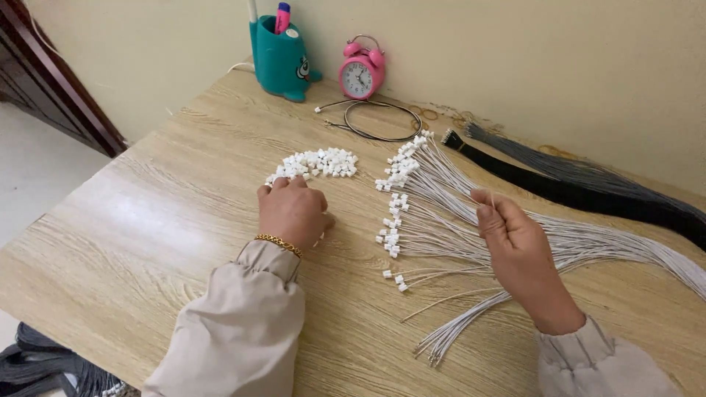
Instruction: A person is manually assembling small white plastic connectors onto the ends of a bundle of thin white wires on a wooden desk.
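Note:
My left hand (293, 211) rests knuckles-up on the wooden table (147, 220), its fingertips at the near end of a curved pile of small white plastic connectors (320, 162). Whether it holds one is hidden under the fingers. My right hand (515, 239) lies on a spread bundle of thin white wires (441, 213), thumb and fingers pinching a single wire. Many of these wires carry white connectors (393, 220) on their left ends; some bare-ended ones (441, 342) fan out nearer to me.
A black wire bundle (573, 192) and a grey one (581, 170) lie along the wall at right. A teal pen holder (281, 59), a pink alarm clock (360, 73) and a coiled black cable (379, 121) stand at the back. Dark cables (44, 364) lie below the table's left edge.

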